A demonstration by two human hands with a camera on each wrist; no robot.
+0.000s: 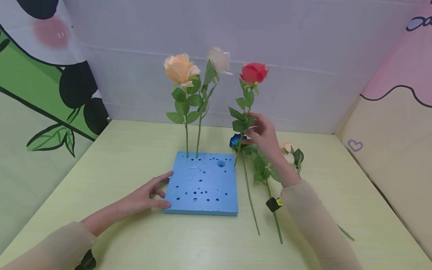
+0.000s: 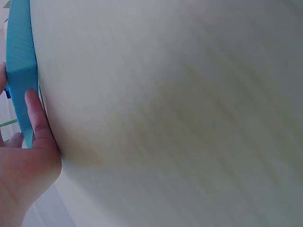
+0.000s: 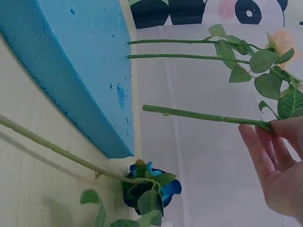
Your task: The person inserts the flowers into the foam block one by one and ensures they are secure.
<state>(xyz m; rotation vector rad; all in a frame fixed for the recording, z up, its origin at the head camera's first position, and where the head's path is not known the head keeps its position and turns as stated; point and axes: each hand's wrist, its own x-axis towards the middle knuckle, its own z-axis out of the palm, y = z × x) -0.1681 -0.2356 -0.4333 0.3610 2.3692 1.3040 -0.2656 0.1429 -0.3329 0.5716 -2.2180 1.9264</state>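
My right hand pinches the stem of a red rose and holds it upright near the far right corner of a blue foam block. In the right wrist view the cut lower end of that stem hangs free, apart from the block, which is dotted with holes. A peach rose and a pale pink rose stand in holes along the block's far edge. Against the block's left side rests my left hand, fingers extended and spread, thumb at the near left corner.
Right of the block, a blue rose lies on the table with its stem toward me. More flowers lie beside it, including a pale one partly behind my right arm. A cloth wall rises behind the table.
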